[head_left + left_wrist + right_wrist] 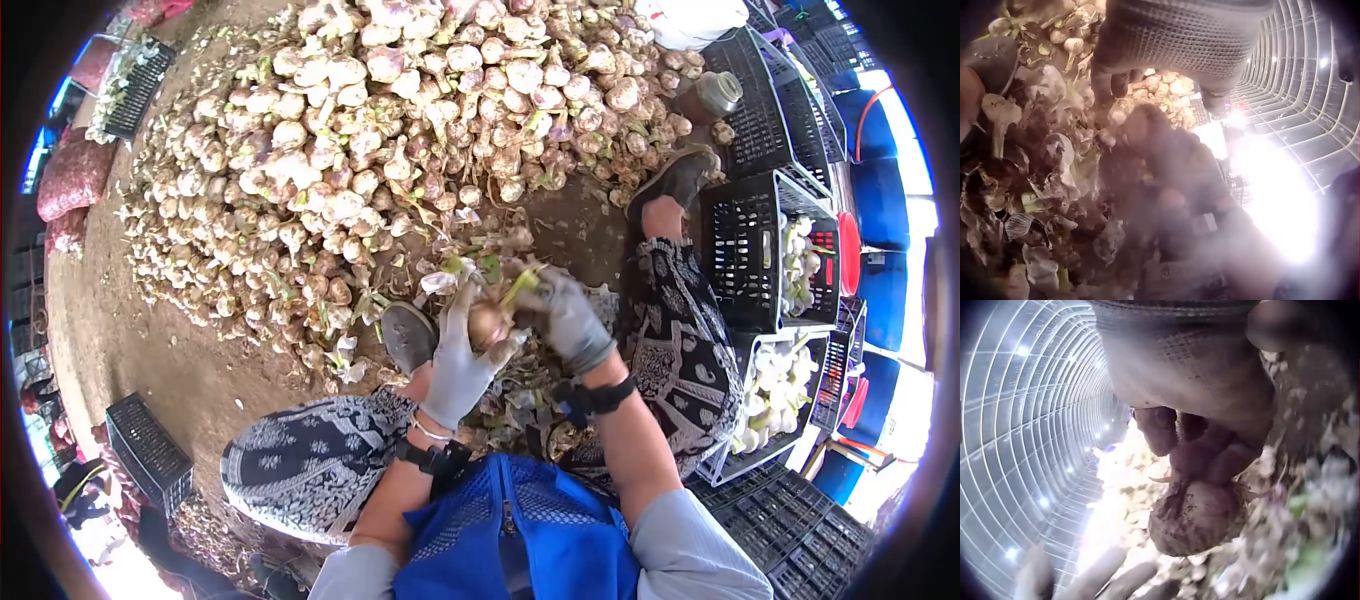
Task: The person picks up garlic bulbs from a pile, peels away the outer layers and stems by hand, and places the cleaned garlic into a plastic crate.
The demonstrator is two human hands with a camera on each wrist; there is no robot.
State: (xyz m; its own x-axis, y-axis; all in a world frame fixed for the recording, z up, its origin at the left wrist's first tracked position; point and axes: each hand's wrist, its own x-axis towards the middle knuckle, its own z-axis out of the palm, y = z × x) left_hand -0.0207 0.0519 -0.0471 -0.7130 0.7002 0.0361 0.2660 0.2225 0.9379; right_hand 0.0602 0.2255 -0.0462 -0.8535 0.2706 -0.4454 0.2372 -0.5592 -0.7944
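In the head view my gloved right hand (575, 325) is blurred, up beside a garlic bulb (488, 325) with a green stem. The right wrist view shows the right fingers (1210, 450) curled on the top of this soil-streaked bulb (1194, 519). My left hand (460, 365), also gloved, is just to the left of the bulb, its fingers extended. A gap shows between left thumb and fingers (1105, 84) in the left wrist view. Dry skins and cut scraps (1054, 156) lie beneath the hands.
A large heap of garlic (350, 150) spreads ahead. At the right, a black crate (740, 250) and a white crate (710, 465) hold cleaned bulbs. A jar (718, 92) stands beside the heap. Another black crate (150, 455) sits at the lower left. Both shoes flank the scraps.
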